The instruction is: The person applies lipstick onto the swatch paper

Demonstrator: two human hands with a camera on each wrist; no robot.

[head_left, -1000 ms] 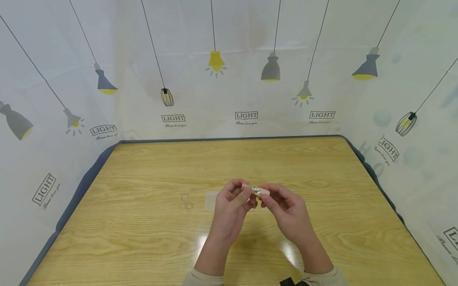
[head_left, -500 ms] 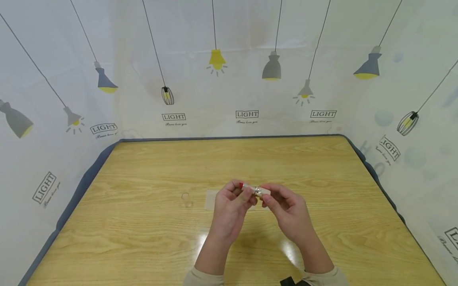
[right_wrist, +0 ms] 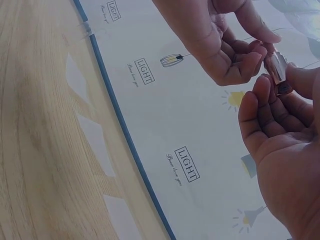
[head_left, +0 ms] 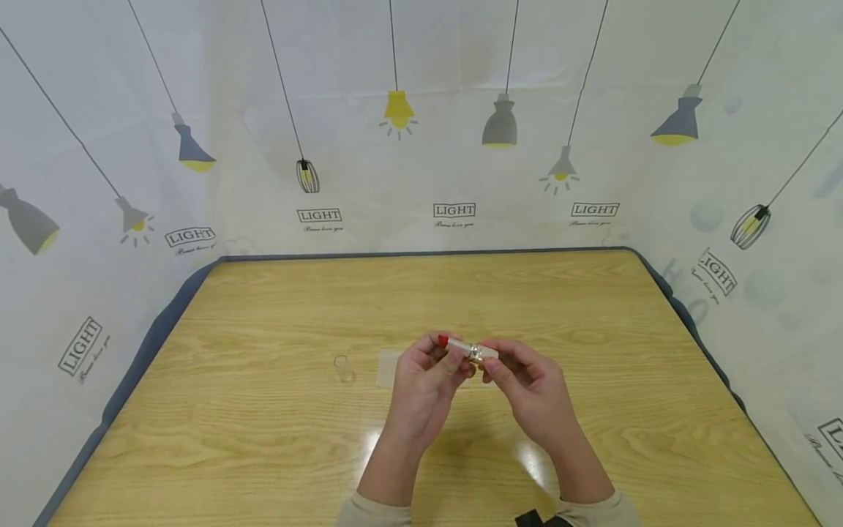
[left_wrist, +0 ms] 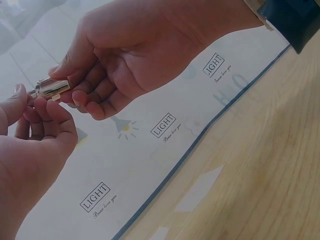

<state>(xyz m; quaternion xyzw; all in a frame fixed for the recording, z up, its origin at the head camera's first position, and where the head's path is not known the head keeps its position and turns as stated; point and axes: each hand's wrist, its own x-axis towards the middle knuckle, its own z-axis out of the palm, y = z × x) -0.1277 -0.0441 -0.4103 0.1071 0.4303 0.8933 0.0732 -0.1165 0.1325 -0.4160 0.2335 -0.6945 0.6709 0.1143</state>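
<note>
You hold a lipstick (head_left: 474,352) between your two hands, above the table (head_left: 263,446) and apart from its surface. Your left hand (head_left: 420,384) pinches the end nearer the red tip, the thumb laid along the tube. Your right hand (head_left: 538,391) pinches the opposite end between thumb and fingers. The lipstick lies nearly level, its red tip towards your left and slightly raised; a shiny decorated band circles its middle, between your two grips. From the left wrist, the part in your right fingers (left_wrist: 82,90) looks gold-coloured (in the head view it reads almost white).

On the table to the left of your left hand lies a small clear piece (head_left: 344,369), too faint to make out fully. Nearer, a pale rectangle (head_left: 387,368) shows partly behind your left hand. Beige sleeves (head_left: 375,512) end at your wrists, and a dark object (head_left: 529,520) shows beside the right one. Around the table hangs a white backdrop (head_left: 356,44) printed with lamps and the word LIGHT, with a dark blue border (head_left: 176,307) where it meets the tabletop.
</note>
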